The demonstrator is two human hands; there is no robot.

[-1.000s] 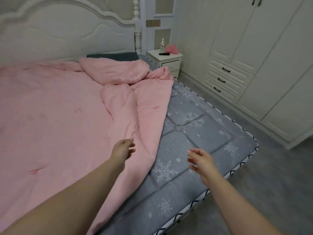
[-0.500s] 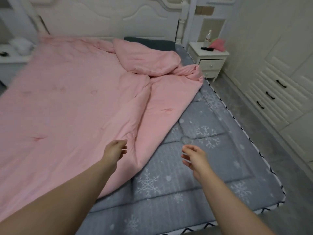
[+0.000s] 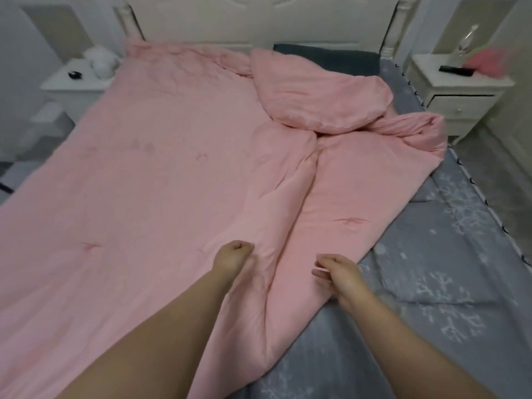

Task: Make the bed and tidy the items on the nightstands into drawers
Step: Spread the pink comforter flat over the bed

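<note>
A pink quilt covers most of the bed, its right part folded back and bunched near the headboard, baring the grey snowflake mattress. A dark pillow shows behind the fold. Both hands reach over the quilt's lower fold: the left hand has its fingers curled, the right hand has its fingers loosely bent, blurred. The left nightstand carries a white soft thing and a small black item. The right nightstand carries a bottle, a black remote and something pink.
</note>
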